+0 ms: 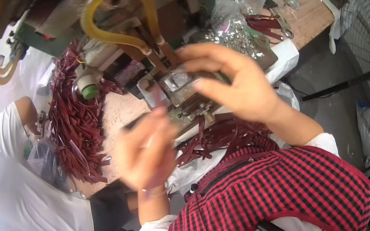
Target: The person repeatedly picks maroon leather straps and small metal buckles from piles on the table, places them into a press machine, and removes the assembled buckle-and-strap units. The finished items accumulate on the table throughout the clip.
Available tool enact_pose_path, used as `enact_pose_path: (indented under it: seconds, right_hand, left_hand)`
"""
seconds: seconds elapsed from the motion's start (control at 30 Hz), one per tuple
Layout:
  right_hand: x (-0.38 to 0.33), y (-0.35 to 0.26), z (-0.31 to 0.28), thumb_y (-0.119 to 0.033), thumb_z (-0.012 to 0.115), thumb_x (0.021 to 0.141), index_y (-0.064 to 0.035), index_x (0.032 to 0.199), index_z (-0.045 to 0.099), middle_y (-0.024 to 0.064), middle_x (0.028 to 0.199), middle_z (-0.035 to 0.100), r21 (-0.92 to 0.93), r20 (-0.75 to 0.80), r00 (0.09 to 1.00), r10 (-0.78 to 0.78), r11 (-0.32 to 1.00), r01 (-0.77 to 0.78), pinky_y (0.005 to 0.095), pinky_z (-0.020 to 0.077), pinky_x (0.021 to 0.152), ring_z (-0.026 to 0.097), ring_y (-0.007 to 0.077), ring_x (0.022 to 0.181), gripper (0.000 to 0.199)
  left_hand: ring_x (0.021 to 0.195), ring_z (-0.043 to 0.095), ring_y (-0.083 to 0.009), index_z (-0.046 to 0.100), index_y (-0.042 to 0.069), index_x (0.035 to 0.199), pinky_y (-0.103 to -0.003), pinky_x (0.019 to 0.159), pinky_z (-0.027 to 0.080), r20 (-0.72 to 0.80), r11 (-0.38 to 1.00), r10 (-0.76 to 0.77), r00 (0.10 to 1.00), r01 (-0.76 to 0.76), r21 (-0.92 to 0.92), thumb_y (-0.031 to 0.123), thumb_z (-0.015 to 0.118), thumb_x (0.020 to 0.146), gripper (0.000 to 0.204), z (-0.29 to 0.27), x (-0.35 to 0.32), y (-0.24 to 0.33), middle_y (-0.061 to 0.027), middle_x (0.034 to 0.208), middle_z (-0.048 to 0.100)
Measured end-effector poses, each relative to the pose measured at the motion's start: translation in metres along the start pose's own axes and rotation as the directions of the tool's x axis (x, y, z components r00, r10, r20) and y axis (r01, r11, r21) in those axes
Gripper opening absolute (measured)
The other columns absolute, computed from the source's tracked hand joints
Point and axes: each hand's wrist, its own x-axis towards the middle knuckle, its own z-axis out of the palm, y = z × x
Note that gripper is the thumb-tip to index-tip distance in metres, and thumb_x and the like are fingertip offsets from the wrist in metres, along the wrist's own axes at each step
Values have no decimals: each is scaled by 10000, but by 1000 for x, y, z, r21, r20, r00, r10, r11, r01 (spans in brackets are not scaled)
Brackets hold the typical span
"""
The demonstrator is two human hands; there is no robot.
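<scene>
Left grip (146, 149) pinches a red strip (158, 95); right grip (241, 85), fingers apart, beside machine (175, 3). I judge this strip unfinished; heap (76, 122) left of grips, status unclear.

The checked cloth apron (267, 190) alternates red and black squares, edged in plain dark red. The heap of long, flat maroon strips (79, 134) is deep wine-toned against the tan wooden tabletop (308, 17). The looped flexible tube (153, 14) is amber-yellow, the round capped knob (89, 91) bright green, the small shiny metal pieces (233, 40) silver, the co-worker's short-sleeved shirt (37, 201) white.
</scene>
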Motion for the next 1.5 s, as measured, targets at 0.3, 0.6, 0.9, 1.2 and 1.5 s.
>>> enact_pose_path:
  seconds: [0.3, 0.6, 0.9, 1.2, 1.5]
  right_hand:
    - [7, 123, -120, -156, 788, 810, -79, 1011, 758, 208, 1320, 644, -923, -152, 933, -327, 385, -16, 478, 457, 1071, 546, 387, 1317, 218]
    - [53, 124, -116, 10, 662, 752, -4, 1114, 611, 177, 1362, 613, -906, 382, 901, -207, 108, 409, 476, 520, 991, 523, 382, 1359, 366]
    - [19, 115, -116, -103, 673, 991, 8, 1153, 693, 80, 1042, 744, -643, -337, 926, -169, 760, -95, 289, 514, 891, 677, 147, 967, 198]
    - [40, 107, -92, -68, 733, 931, 12, 1053, 706, 71, 938, 751, -523, -306, 946, -107, 849, -74, 256, 519, 820, 685, 110, 871, 148]
    - [-35, 79, -126, -47, 717, 940, 0, 1066, 740, 31, 1017, 738, -523, -495, 861, -119, 832, -185, 249, 509, 879, 653, 98, 944, 136]
  left_hand:
    - [581, 639, -154, 762, 79, 981, -265, 475, 466, 120, 984, 176, 977, -169, -62, 66, 885, 716, 293, 39, 5, -1, -115, 962, 775]
    - [570, 572, -95, 726, 88, 980, -263, 493, 430, 84, 993, 111, 990, -107, -55, 103, 817, 779, 220, 39, -8, 2, -62, 1067, 748]
    - [770, 641, -281, 759, 137, 962, -372, 685, 490, -140, 785, -292, 946, 321, 530, 68, 718, 837, 149, -78, -84, -90, -69, 951, 721]
    - [1032, 612, -299, 807, 158, 1004, -408, 861, 517, 374, 663, -414, 830, -6, 748, 50, 655, 777, 294, -74, -120, -264, -73, 1197, 689]
    - [985, 607, -303, 751, 83, 954, -413, 824, 525, 350, 671, -480, 804, 80, 737, -25, 654, 744, 255, -43, -135, -211, -68, 1093, 669]
